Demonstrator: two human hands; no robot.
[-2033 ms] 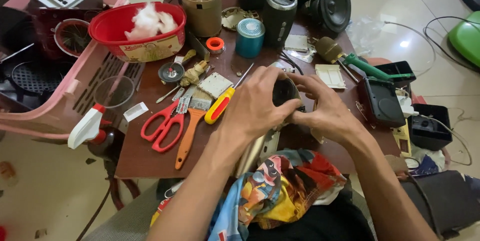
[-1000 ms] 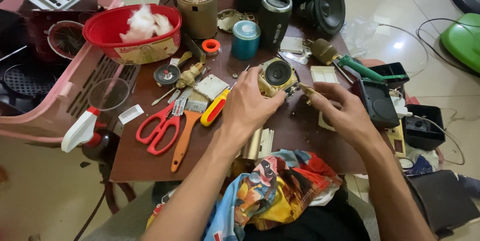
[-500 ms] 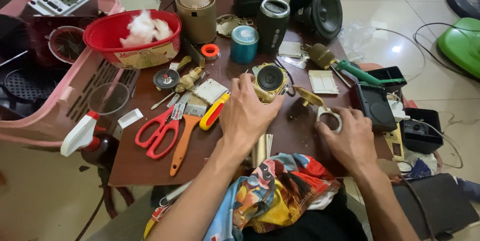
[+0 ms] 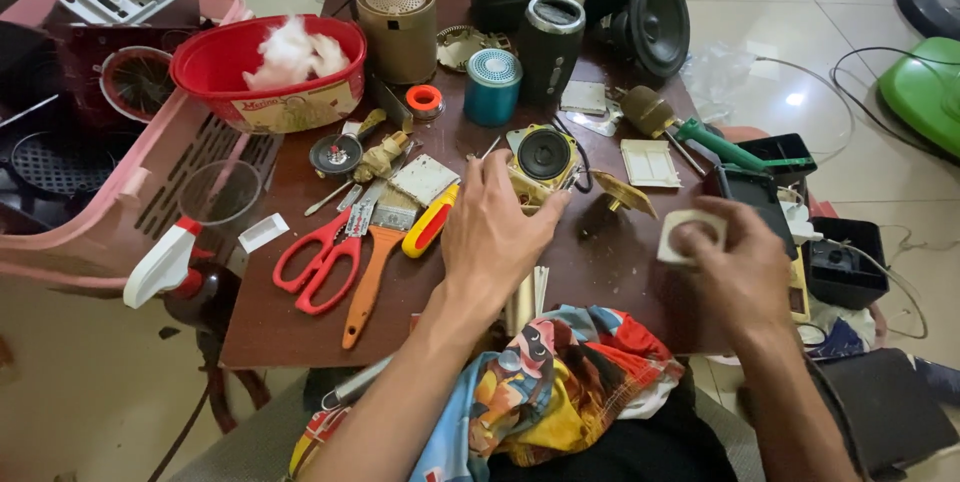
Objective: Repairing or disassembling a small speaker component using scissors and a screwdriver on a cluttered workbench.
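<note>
While I leaned over the dark brown table (image 4: 600,262), my left hand (image 4: 500,232) rested on the small yellow speaker unit (image 4: 543,157), its black cone facing up; my fingers (image 4: 535,210) were curled loosely around its near edge, touching it rather than gripping it tight. My right hand (image 4: 740,267) sat well apart to the right, thumb and fingers pinched closed on a small white ring-shaped part (image 4: 688,234) held just above the table edge. Between my hands lay a flat tan scrap (image 4: 625,194). To the left of my left hand lay a yellow-and-red screwdriver (image 4: 430,222), an orange-handled paintbrush (image 4: 372,262) and red scissors (image 4: 320,257). Farther back stood a teal cylinder speaker (image 4: 492,87) and a red bowl (image 4: 268,77) of white stuffing.
</note>
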